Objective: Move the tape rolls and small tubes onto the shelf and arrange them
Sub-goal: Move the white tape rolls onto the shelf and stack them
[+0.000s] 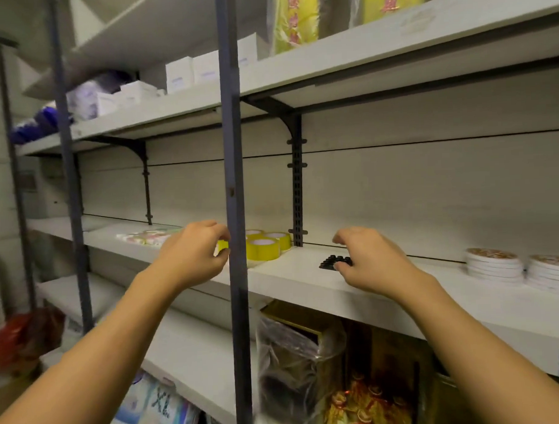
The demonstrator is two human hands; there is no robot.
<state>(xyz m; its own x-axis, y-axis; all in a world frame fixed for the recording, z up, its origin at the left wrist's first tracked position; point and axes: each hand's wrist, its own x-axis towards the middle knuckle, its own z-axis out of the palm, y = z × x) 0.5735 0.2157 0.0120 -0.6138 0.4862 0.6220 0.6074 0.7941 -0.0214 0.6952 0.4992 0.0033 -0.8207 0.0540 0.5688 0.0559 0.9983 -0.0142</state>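
Several yellow tape rolls (263, 248) sit together on the white middle shelf (293, 273), just right of a dark upright post (235, 213). My left hand (192, 252) reaches in from the left of the post and its fingers curl round one yellow roll (222, 246), partly hidden by the post. My right hand (366, 259) hovers over the shelf with fingers bent, its thumb and fingertips pinching a black pack of small tubes (333, 262) that lies flat on the shelf.
Flat pastel packets (148, 237) lie on the shelf to the left. Two stacks of white round tins (495, 265) stand at the right. A shelf bracket rail (298, 185) rises behind the tapes. Wrapped goods (298, 368) fill the shelf below.
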